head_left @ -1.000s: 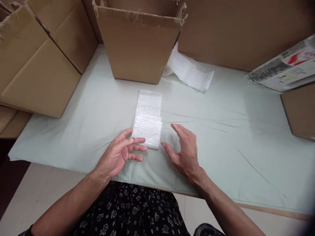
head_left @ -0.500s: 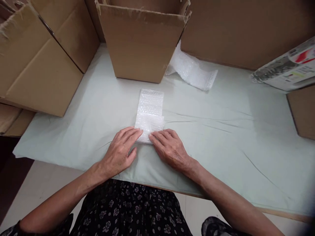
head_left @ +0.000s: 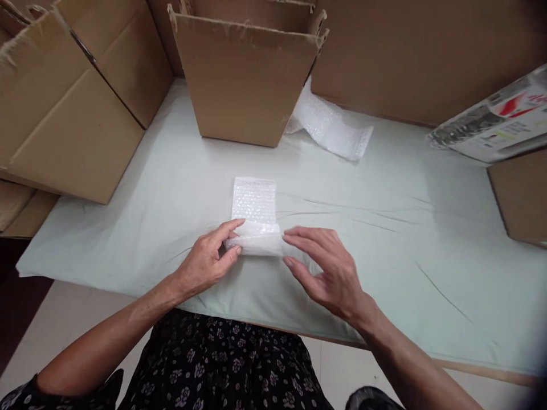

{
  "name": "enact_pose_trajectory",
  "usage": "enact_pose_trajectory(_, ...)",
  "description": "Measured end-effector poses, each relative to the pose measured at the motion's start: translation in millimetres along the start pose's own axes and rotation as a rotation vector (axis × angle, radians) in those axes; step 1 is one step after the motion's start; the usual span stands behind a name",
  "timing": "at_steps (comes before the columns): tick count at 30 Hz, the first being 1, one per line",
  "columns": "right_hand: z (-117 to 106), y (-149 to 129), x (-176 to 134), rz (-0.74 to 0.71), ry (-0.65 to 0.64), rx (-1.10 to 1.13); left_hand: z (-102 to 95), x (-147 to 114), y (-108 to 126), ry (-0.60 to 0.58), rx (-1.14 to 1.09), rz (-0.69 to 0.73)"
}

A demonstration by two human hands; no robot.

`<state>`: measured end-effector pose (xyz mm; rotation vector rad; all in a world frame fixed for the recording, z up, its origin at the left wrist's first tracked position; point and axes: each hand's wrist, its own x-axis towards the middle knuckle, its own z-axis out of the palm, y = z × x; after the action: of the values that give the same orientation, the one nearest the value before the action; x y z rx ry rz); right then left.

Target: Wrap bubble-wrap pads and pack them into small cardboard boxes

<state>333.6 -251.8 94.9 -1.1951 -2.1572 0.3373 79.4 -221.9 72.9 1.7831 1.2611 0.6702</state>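
Note:
A strip of bubble wrap [head_left: 254, 199] lies on the pale green cloth, its near end folded over into a flat roll. My left hand [head_left: 209, 253] grips the left end of this roll, thumb at the front edge and fingers over the top. Just off the right end is my right hand [head_left: 327, 270], its thumb and fingers apart with nothing between them. Whether anything is wrapped inside the roll cannot be seen.
An open cardboard box [head_left: 243, 85] stands behind the bubble wrap. Another bubble wrap piece [head_left: 333, 128] lies beside it. A large carton [head_left: 81, 125] is at the left. A printed plastic package [head_left: 499, 128] rests on a carton [head_left: 521, 193] at the right.
The near end of the bubble wrap has been folded up into a roll, so less flat strip shows. My right hand has let go and moved right; my left hand now pinches the left end.

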Motion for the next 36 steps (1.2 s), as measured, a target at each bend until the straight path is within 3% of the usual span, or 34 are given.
enact_pose_trajectory(2,2,-8,-7,-0.091,0.011,-0.095,-1.9,6,1,0.003,-0.033,-0.067)
enact_pose_trajectory(4,12,-10,-8,-0.17,-0.073,-0.189,-0.8,14,-1,0.007,-0.019,-0.076)
enact_pose_trajectory(7,33,-1,-2,-0.187,-0.148,-0.352,3.8,27,-5,0.051,0.075,-0.048)
enact_pose_trajectory(12,49,17,17,-0.142,-0.158,-0.45,5.1,26,-8,0.23,0.256,0.244)
enact_pose_trajectory(14,44,16,21,-0.137,-0.178,-0.4,1.9,16,-9,0.217,0.31,0.385)
enact_pose_trajectory(16,33,12,23,-0.101,-0.238,-0.3,-2.1,6,-8,0.154,0.318,0.439)
enact_pose_trajectory(21,14,7,20,0.062,-0.37,0.008,-8.8,-3,0,0.037,0.161,0.256)
enact_pose_trajectory(26,23,10,20,0.054,-0.253,-0.214,-0.5,26,-5,0.029,0.286,0.149)
enact_pose_trajectory(31,35,3,17,-0.102,-0.257,-0.325,1.9,39,-14,0.106,0.357,0.122)
enact_pose_trajectory(33,39,5,17,-0.133,-0.267,-0.353,-2.7,30,-11,0.167,0.259,0.08)
enact_pose_trajectory(36,45,14,19,-0.11,-0.21,-0.303,-8.6,7,-2,0.276,-0.064,-0.104)
